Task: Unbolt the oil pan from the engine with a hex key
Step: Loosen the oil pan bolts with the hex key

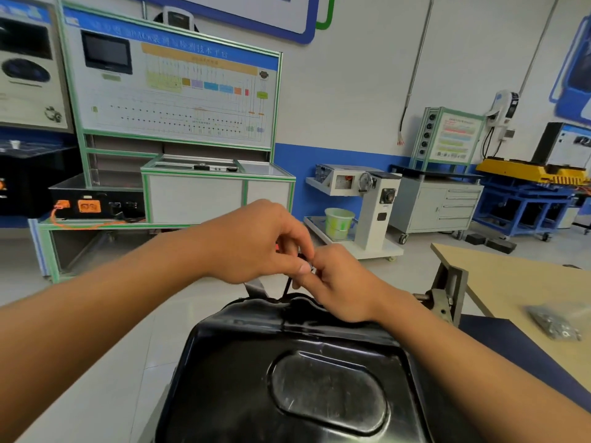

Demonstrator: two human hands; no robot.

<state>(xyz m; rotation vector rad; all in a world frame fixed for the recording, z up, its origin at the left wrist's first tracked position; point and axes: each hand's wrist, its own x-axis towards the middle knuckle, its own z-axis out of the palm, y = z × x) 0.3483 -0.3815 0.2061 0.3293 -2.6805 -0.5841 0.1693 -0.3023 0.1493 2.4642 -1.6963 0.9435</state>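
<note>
The black oil pan (287, 378) fills the lower middle, bottom side up, with an oval dent in its face. At its far rim a thin black hex key (288, 287) stands nearly upright, its lower end at the pan's flange. My left hand (256, 244) pinches the key's upper end from the left with thumb and fingers. Touching the left fingertips, my right hand (335, 282) grips the same upper end from the right. The bolt under the key is hidden.
A wooden workbench (518, 282) stands at right with a bag of small metal parts (556, 324) on it. The engine stand bracket (447, 295) sits right of the pan. Training panels, a cabinet and a green bucket (339, 222) stand across the floor.
</note>
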